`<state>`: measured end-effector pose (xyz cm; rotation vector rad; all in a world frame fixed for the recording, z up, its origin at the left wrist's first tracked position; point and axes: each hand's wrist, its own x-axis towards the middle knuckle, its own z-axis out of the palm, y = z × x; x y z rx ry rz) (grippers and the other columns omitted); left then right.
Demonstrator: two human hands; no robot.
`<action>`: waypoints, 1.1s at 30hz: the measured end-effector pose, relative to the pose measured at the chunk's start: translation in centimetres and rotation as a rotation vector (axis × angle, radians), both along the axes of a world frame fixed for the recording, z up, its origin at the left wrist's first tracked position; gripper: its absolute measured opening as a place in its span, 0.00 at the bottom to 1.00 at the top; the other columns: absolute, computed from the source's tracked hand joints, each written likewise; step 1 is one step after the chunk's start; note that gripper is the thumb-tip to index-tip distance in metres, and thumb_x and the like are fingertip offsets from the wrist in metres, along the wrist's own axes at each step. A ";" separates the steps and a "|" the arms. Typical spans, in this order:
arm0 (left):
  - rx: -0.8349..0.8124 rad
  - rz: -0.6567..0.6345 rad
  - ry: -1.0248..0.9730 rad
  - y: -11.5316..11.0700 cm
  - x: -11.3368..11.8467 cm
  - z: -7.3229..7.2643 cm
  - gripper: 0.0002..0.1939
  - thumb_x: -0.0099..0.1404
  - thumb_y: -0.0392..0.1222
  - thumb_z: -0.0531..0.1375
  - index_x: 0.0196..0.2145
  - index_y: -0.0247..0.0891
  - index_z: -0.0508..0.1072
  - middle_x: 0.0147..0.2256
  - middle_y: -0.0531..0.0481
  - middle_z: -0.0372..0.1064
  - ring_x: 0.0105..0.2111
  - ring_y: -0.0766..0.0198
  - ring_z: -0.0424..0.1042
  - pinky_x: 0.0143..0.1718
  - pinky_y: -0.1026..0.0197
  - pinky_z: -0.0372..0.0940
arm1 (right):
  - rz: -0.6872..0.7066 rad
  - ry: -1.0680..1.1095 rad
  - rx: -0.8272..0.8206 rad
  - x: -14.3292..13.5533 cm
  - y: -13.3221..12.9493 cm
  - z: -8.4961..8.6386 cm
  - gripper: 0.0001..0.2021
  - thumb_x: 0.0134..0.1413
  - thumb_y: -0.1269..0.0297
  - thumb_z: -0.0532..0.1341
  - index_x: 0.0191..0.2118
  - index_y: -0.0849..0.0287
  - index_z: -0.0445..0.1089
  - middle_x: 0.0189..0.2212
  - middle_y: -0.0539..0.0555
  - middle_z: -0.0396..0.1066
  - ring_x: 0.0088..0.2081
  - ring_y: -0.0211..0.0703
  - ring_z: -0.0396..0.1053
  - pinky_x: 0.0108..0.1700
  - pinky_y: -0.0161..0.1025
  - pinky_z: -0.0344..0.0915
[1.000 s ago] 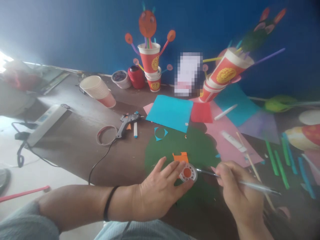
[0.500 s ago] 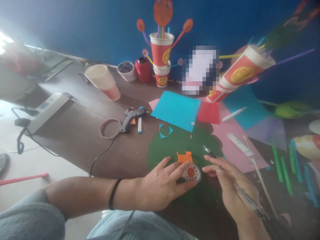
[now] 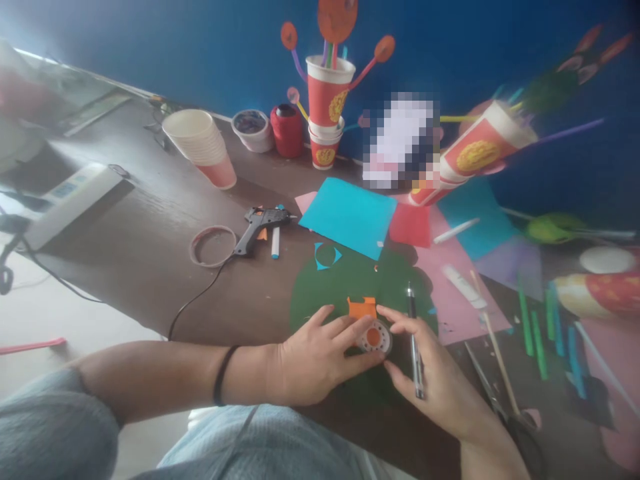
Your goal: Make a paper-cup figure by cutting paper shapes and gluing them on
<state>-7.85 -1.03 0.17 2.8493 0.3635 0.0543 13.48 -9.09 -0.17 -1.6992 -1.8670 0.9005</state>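
Note:
My left hand (image 3: 320, 357) lies with spread fingers over a small white ring (image 3: 384, 339), its fingertips on the ring's left and lower edge. Orange paper (image 3: 362, 308) shows through the ring's centre and sticks out above it. My right hand (image 3: 425, 360) has its fingers apart at the ring's right side, with thumb and index fingertips near the ring and paper. A pen (image 3: 414, 340) lies along the right hand, its tip pointing away from me; whether the fingers grip it is unclear. Beneath is a green paper shape (image 3: 310, 293).
Behind are a blue sheet (image 3: 347, 217), a glue gun (image 3: 257, 227), a tape roll (image 3: 213, 247), stacked cups (image 3: 200, 147) and a decorated cup figure (image 3: 327, 100). At right lie pink paper (image 3: 455, 307), scissors (image 3: 493, 393), a wooden stick (image 3: 503, 367) and green strips (image 3: 525, 320).
My right hand has moved left to the ring and its fingers have opened out. The pen has swung more upright. Scissors now show at right, and the view has shifted slightly.

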 end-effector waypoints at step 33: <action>0.073 -0.011 0.031 -0.1 -0.2 0.3 0.31 0.59 0.35 0.51 0.60 0.43 0.54 0.61 0.38 0.49 0.52 0.51 0.61 0.49 0.40 0.57 | -0.093 0.131 0.087 1.1 -0.5 0.7 0.16 0.55 0.62 0.58 0.49 0.52 0.58 0.53 0.58 0.64 0.54 0.52 0.63 0.52 0.52 0.63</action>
